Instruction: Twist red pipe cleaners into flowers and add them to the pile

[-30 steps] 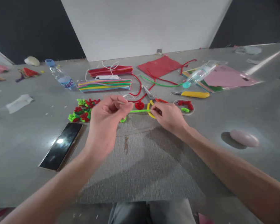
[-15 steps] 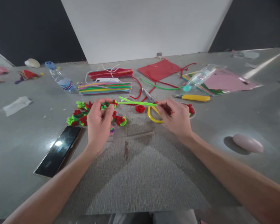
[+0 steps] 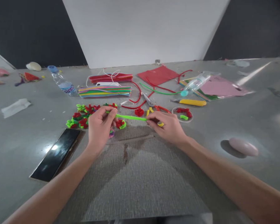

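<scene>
A light green pipe cleaner (image 3: 132, 117), doubled along its length, is stretched level between my two hands. My left hand (image 3: 102, 126) pinches its left end between thumb and fingers, beside a cluster of red and green fuzzy flowers (image 3: 84, 122). At its right end, my right hand (image 3: 166, 126) grips it with the fingertips, partly covering the yellow and orange handles of the scissors (image 3: 163, 109). A red fuzzy piece (image 3: 139, 112) lies behind the green strand.
Bundled pipe cleaners (image 3: 105, 91) lie behind my left hand. A phone (image 3: 57, 154) is at left, a bottle (image 3: 63, 82) behind it. Toward the right are a yellow cutter (image 3: 192, 102), another bottle (image 3: 196, 83), a ring-shaped lid (image 3: 183, 119) and a pink oval object (image 3: 243, 147).
My right hand has moved left and down, closer to my left hand. The green strands that were spread at the left now lie together, and my left hand pinches them.
</scene>
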{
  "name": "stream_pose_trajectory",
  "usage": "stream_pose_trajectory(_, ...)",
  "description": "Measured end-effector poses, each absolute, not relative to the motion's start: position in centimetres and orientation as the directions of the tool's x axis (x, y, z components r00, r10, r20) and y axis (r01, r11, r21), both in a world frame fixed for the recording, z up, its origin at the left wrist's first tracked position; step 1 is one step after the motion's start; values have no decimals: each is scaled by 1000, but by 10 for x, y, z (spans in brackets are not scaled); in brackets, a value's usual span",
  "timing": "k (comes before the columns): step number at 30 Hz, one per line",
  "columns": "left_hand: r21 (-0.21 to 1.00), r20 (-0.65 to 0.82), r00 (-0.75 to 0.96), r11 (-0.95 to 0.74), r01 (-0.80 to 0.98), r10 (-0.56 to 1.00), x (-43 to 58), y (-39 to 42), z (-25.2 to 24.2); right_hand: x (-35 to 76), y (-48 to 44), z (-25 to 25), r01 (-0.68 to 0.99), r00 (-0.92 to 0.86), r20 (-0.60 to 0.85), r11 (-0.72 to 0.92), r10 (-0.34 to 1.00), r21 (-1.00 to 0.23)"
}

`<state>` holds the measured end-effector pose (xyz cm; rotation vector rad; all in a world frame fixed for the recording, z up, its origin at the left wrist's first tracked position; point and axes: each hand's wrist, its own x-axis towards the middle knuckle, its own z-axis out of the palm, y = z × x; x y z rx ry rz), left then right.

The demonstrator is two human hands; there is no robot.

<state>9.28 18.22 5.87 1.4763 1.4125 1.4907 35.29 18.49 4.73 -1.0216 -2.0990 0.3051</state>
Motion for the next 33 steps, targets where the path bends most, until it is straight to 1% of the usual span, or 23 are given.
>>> stream_pose_trajectory(5, 875, 375, -177, -284, 392, 910, 88, 185, 61, 355, 187, 47, 540, -425, 514, 665, 745, -516)
stream_pose_trajectory(12, 822, 397, -125, -291, 490, 909, 88, 185, 58, 355, 189, 46, 545, -434, 508, 666, 744, -510)
stream_pose_trajectory(14, 797, 401, -82, -304, 522, 912, 88, 185, 56, 355, 188, 47, 607, -355, 511, 609, 783, -510)
stream_pose_trajectory(16, 757, 417, -22, -334, 561, 908, 89, 184, 55, 357, 189, 48, 684, -214, 531, 514, 820, -517)
stream_pose_trajectory(18, 705, 441, 46, -378, 601, 896, 90, 183, 54, 360, 191, 49, 728, -89, 554, 434, 828, -531)
stream_pose_trajectory(21, 625, 467, 144, -441, 644, 872, 92, 183, 53, 364, 195, 51, 748, 16, 580, 375, 814, -548)
stream_pose_trajectory(25, 505, 481, 253, -501, 703, 840, 93, 182, 52, 365, 196, 52, 732, 64, 598, 370, 799, -573)
stream_pose_trajectory(27, 440, 507, 259, -506, 742, 822, 94, 182, 51, 364, 195, 52, 703, 34, 608, 414, 793, -579)
stream_pose_trajectory(28, 430, 523, 235, -492, 757, 819, 94, 181, 51, 363, 194, 51, 687, 4, 614, 444, 789, -575)
stream_pose_trajectory(30, 481, 527, 163, -451, 752, 834, 94, 181, 52, 361, 193, 49, 654, -58, 617, 497, 785, -570)
stream_pose_trajectory(31, 532, 513, 128, -431, 729, 849, 93, 181, 52, 360, 191, 48, 637, -89, 613, 518, 785, -571)
stream_pose_trajectory(33, 678, 446, 53, -376, 632, 893, 92, 180, 52, 357, 189, 45, 603, -153, 595, 551, 789, -576)
